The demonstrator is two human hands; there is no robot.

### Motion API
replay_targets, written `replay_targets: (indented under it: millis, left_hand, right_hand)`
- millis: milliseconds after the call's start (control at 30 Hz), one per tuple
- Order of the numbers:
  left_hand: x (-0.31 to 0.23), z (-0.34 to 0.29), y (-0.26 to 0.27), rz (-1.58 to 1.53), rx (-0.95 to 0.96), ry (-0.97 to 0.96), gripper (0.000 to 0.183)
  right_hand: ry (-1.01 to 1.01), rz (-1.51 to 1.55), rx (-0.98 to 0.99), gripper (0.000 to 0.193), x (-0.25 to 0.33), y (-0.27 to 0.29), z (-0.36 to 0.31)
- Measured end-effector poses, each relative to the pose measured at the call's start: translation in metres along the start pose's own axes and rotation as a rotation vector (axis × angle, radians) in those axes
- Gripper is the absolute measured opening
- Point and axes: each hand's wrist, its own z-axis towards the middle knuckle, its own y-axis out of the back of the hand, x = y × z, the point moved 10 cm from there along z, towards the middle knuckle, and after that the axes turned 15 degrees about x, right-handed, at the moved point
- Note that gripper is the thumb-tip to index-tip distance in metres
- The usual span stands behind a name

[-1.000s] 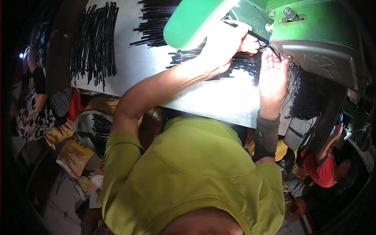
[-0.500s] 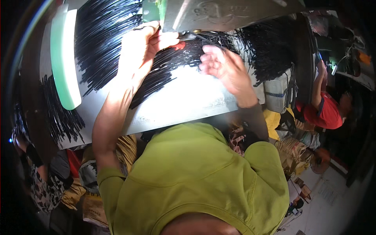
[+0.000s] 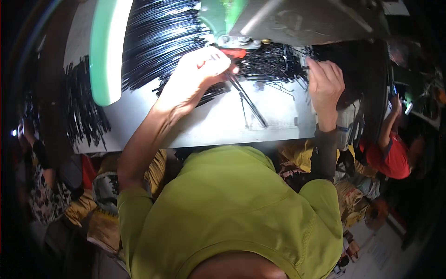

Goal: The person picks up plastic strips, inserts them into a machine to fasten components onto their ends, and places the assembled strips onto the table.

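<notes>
My left hand (image 3: 200,70) is closed beside a small metal fixture (image 3: 239,43) on the machine. From its fingers thin black wire-like strips (image 3: 251,106) slant down over the pale table top. A red part (image 3: 235,53) shows just above the fingertips. My right hand (image 3: 326,80) is raised at the right end of the table, its fingers curled in at the edge of a dark pile (image 3: 341,58); what they grip, if anything, is hidden. Left of the machine lies a broad bundle of black strips (image 3: 160,44), with more strips (image 3: 274,65) under the fixture.
A grey metal cover (image 3: 306,23) overhangs the far side of the table. A green-and-white lamp (image 3: 109,56) stands at the left, near another heap of strips (image 3: 83,107). Sacks (image 3: 104,228) sit below the table. At the far right is a person in red (image 3: 390,156).
My left hand has moved right and nearer, and black strips now stick out of it. My right hand has swung right, from over the table to the dark pile, its fingers curling.
</notes>
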Motion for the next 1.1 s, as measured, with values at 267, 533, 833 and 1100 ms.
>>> replay_targets:
  millis: [267,533,833,1100]
  left_hand:
    - [0.027,0.003,0.01,-0.318,-0.139,-0.05,0.01]
    - [0.015,0.002,0.017,-0.196,-0.241,-0.115,0.014]
    - [-0.004,0.01,0.011,0.385,-0.159,-0.161,0.017]
    - [-0.02,0.009,0.012,0.422,-0.277,-0.291,0.023]
  right_hand:
    - [0.008,0.531,0.176,0.029,0.088,-0.039,0.05]
    - [-0.49,1.458,0.3,0.015,0.061,-0.104,0.026]
    - [-0.463,1.285,0.069,0.008,0.055,-0.083,0.037]
    - [-0.449,1.427,0.042,0.011,0.057,-0.091,0.04]
